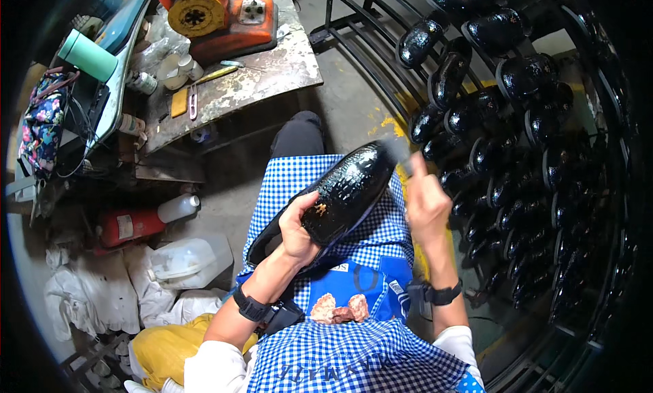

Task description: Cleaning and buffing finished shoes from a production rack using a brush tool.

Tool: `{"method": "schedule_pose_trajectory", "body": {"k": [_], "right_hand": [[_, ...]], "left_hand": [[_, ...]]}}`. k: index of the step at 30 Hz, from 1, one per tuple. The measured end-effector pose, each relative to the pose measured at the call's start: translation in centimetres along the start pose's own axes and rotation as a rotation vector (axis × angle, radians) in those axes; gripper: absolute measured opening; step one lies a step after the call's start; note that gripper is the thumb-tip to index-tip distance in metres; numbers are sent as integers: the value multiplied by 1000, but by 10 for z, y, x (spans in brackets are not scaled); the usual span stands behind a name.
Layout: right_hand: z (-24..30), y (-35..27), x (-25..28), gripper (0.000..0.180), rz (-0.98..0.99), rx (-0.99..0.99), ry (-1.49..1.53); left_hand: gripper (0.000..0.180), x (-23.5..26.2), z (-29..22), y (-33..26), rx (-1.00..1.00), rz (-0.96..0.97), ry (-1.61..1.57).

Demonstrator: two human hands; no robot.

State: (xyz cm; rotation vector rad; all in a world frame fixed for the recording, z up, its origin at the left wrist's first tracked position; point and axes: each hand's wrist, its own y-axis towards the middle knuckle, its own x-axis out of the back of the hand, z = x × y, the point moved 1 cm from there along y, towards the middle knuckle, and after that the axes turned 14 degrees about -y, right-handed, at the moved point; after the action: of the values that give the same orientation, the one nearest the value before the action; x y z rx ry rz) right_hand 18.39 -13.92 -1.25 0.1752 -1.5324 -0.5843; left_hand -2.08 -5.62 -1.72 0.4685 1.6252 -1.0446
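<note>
My left hand (298, 228) grips a glossy black shoe (343, 192) from below, sole side down, over my lap. The shoe's toe points up and to the right. My right hand (425, 201) is closed around a small brush (396, 150), whose blurred bristles touch the shoe's toe. A blue and white checked apron (354, 352) covers my lap. Reddish cloth scraps (339, 308) lie in its blue pocket.
A black metal rack (517, 121) on the right holds several glossy black shoes. A worn metal bench (238, 80) at the upper left carries an orange machine (224, 19), bottles and tools. White plastic jugs (187, 257), rags and a red extinguisher (129, 224) lie on the floor at left.
</note>
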Motion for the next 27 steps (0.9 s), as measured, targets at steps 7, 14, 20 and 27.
{"method": "schedule_pose_trajectory", "body": {"k": [7,14,20,27], "right_hand": [[-8,-6,13,42,12,-322,467],[26,-16,12,40,-78,124,362],[18,-2,4,33,-87,-184,425],[23,-15,-8,30,-25,-145,409]], "left_hand": [[45,-3,-10,1,-33,36,-91],[45,-6,-12,-1,-27,17,-117],[47,-1,-15,1,-28,-64,-83],[55,-12,-22,0,-58,-54,-68]]}}
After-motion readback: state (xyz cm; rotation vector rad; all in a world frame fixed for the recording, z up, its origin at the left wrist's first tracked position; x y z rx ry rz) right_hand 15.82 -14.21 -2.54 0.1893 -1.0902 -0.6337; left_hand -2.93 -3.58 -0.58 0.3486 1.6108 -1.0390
